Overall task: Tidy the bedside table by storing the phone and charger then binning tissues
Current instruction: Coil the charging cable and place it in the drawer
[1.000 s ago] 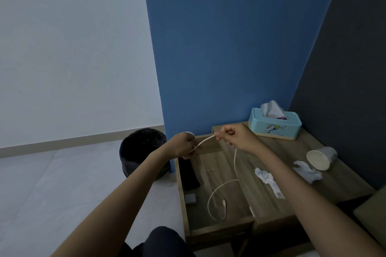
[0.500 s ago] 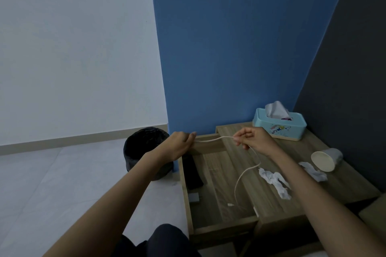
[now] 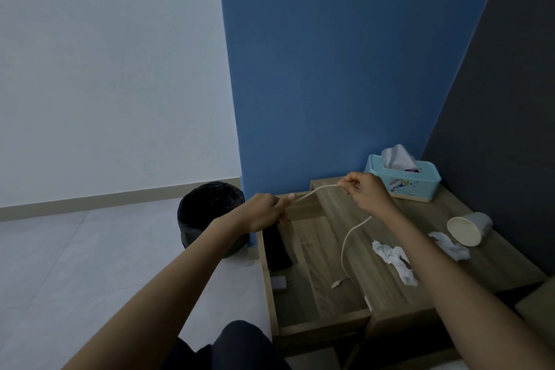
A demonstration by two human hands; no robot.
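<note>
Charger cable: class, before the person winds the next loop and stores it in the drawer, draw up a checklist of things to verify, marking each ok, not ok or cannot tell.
1. Left hand grips the cable: ok.
2. Right hand pinches it further along: ok.
3. Loops already gathered in the left hand: cannot tell, the fist hides them.
4. Plug end free of snags, over the drawer floor: ok.
5. Drawer open, with bare floor beside the phone: ok.
6. Tissues binned: not ok, two lie crumpled on the table top.
</note>
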